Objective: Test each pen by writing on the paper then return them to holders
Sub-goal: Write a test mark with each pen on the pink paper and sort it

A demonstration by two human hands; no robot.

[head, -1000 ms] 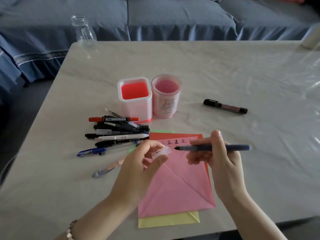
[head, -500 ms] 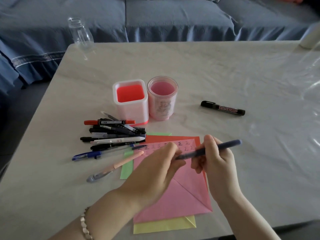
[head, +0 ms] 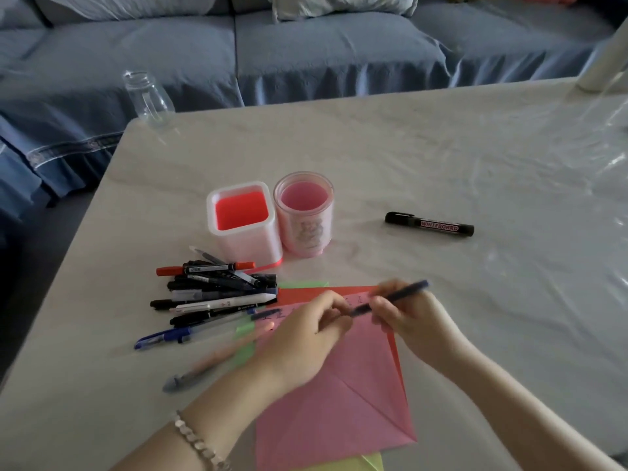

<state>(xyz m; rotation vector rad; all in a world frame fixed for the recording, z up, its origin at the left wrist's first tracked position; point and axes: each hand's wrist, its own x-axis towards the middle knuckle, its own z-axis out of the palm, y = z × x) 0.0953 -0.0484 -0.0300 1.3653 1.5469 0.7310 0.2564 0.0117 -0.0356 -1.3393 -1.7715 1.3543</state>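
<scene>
Holding a pen over paper on the desk.
Grips barrel in curled right hand, pinches left end with left hand.

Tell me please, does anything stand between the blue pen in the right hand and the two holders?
Nothing visible does. The blue pen, held by the right hand, has only flat paper and bare table between it and the square holder and round holder. The pen pile lies left of that path.
</scene>
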